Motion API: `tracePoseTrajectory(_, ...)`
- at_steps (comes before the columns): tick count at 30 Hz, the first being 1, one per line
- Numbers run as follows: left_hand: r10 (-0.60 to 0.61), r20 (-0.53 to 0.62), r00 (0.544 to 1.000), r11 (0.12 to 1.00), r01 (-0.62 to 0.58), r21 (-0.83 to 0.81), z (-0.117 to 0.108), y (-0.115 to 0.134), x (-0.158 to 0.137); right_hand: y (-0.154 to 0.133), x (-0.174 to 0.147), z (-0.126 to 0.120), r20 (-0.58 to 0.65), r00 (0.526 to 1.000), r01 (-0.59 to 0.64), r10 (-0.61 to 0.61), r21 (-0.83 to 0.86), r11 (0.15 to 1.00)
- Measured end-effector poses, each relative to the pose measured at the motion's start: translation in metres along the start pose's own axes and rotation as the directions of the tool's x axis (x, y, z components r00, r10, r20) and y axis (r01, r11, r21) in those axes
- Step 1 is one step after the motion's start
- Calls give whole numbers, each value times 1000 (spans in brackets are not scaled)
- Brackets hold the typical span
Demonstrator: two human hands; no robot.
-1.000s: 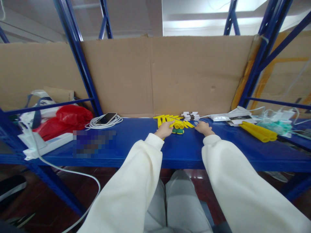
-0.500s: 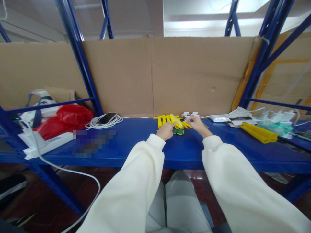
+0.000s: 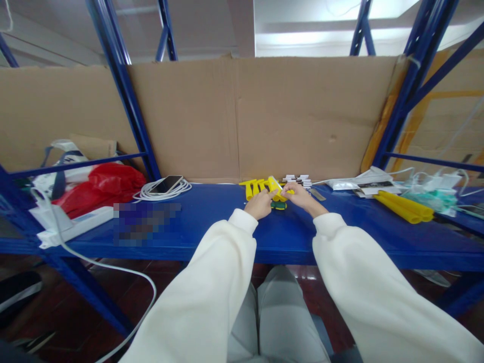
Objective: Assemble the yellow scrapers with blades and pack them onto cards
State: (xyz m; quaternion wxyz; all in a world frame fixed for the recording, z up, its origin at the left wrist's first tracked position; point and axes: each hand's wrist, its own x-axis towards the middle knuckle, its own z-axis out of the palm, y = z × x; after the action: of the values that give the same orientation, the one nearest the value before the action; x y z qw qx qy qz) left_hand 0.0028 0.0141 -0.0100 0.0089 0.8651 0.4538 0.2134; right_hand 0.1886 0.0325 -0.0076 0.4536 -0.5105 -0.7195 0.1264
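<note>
At the middle of the blue shelf, my left hand [image 3: 259,204] is closed on the near left side of a yellow scraper-like tool [image 3: 274,183] with a pale strip along its head. My right hand [image 3: 299,195] meets the same tool from the right, thumb and fingers pinched at its edge. Whether a small part sits in that pinch is hidden. Several similar yellow pieces [image 3: 248,190] lie in a row to the left. Just below the held tool rests a green and yellow screwdriver [image 3: 279,205]. Behind my right hand are small black and white pieces [image 3: 302,180].
A thin metal strip [image 3: 317,194] lies right of my right hand. Two yellow tubes [image 3: 406,207] and white packets [image 3: 355,182] sit farther right. On the left are a phone [image 3: 166,184] on a coiled white cable, a power strip [image 3: 81,225] and a red bag [image 3: 113,185].
My right hand has moved left and nearer, from beside the small black and white pieces to the tool's edge. The held tool has shifted slightly right; the metal strip is now uncovered.
</note>
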Motion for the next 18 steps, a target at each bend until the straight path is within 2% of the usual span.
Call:
tracePoseTrajectory(7, 6, -13, 1000, 1000, -6, -14, 1, -1, -1, -2, -1, 1, 10, 1000, -23, 23, -27, 999)
tracePoseTrajectory(14, -4, -7, 1000, 1000, 4, 16, -4, 3, -2, 0, -2, 8, -52, 992, -114, 117, 57, 992)
tracePoseTrajectory(18, -10, -8, 1000, 1000, 10, 5, -5, 2, -3, 1, -2, 8, -37, 997, -73, 75, 36, 997)
